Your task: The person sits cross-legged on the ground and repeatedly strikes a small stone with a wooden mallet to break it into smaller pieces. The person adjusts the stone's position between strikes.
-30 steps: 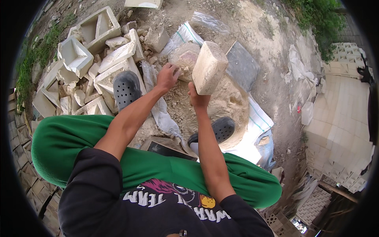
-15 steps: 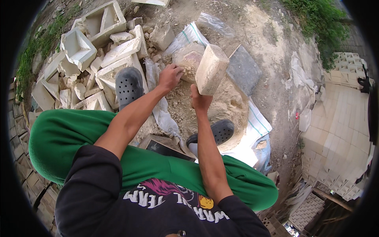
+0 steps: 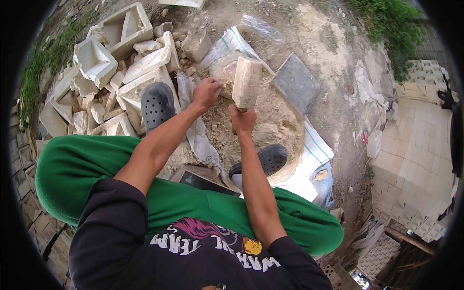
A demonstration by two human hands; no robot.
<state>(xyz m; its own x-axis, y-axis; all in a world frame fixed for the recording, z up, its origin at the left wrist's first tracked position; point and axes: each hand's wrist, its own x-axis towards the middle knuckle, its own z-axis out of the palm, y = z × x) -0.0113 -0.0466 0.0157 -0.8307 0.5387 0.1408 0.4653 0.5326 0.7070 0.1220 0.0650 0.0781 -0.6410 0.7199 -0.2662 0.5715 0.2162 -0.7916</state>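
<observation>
My right hand (image 3: 243,121) is closed round the handle of a mallet. Its large, dusty, pale block head (image 3: 247,83) stands above my fist, over a flat-topped stone (image 3: 224,67) that it partly hides. Beside the stone's left edge is my left hand (image 3: 207,93), fingers curled and pinched together; what they hold, if anything, is hidden. Crumbled pale rubble and powder (image 3: 263,128) lie round the stone on a white woven sack (image 3: 231,42) with green stripes.
Broken white cast blocks (image 3: 94,58) are heaped on the left. A grey square slab (image 3: 296,83) lies right of the stone. My feet in grey clogs (image 3: 157,104) flank the work spot. Pale blocks (image 3: 406,159) are stacked far right; clear plastic (image 3: 261,28) lies beyond the sack.
The mallet head has swung left and tilted more upright, and my right fist has turned with it, showing some of the handle. My left hand stays nearly in place beside the stone.
</observation>
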